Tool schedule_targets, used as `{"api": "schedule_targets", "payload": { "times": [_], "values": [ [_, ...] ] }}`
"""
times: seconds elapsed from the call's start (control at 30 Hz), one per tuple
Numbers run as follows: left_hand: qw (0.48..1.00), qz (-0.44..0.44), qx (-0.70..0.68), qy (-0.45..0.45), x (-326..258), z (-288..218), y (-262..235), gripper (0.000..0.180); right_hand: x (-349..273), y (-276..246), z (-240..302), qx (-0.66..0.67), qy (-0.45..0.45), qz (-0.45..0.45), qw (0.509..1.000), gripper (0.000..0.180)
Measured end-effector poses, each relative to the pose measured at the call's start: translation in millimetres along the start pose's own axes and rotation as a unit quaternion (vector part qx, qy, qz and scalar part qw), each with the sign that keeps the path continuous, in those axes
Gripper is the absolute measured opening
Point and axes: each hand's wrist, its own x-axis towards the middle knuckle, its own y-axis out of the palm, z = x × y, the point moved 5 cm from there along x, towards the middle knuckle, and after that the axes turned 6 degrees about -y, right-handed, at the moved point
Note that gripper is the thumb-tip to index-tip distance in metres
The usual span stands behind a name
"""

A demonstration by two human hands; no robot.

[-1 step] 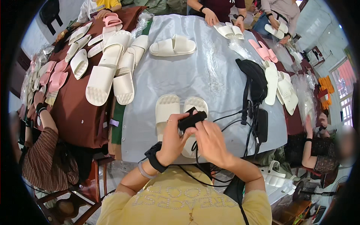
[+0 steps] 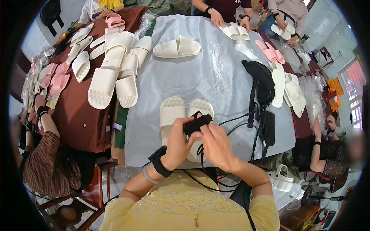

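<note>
A small black strap-like device (image 2: 198,124) is held up in front of me between both hands; its exact kind cannot be made out. My left hand (image 2: 178,140) is closed, pinching its left end between thumb and fingers. The fingers of my right hand (image 2: 219,148) are closed on its lower right side, and their tips are partly hidden. Black cables (image 2: 231,129) run close by my right hand. Under the hands, a pair of cream slippers lies on the grey table cover: the left slipper (image 2: 172,106) and the right slipper (image 2: 202,104), both partly covered by my hands.
A cream slipper pair (image 2: 177,48) lies farther up the grey cover (image 2: 154,84). More cream slippers (image 2: 103,86) lie at left. A black waist bag (image 2: 262,82) and black power bank-like slab (image 2: 269,129) lie at right. Co-workers' hands (image 2: 216,17) handle slippers around the table.
</note>
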Motion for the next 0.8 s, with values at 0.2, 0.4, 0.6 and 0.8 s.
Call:
{"api": "schedule_targets", "payload": {
  "times": [0.2,0.4,0.6,0.8],
  "values": [
    [0.988,-0.012,0.067,0.139,-0.5,-14.7,-0.8,0.054,1.1,-0.9,11.2,0.219,-0.023,-0.100,0.970,0.047],
    [0.993,0.111,-0.021,0.034,-1.2,-11.4,5.0,0.059,11.5,4.2,5.1,0.209,-0.065,-0.055,0.974,0.053],
    [0.990,0.137,0.022,0.002,1.7,-4.1,4.3,0.066,20.4,2.6,10.6,0.175,0.029,0.011,0.984,0.065],
    [0.985,0.099,-0.014,0.143,0.2,-27.0,7.2,0.061,22.2,-8.3,11.2,0.187,-0.114,-0.134,0.967,0.054]
  ]
}}
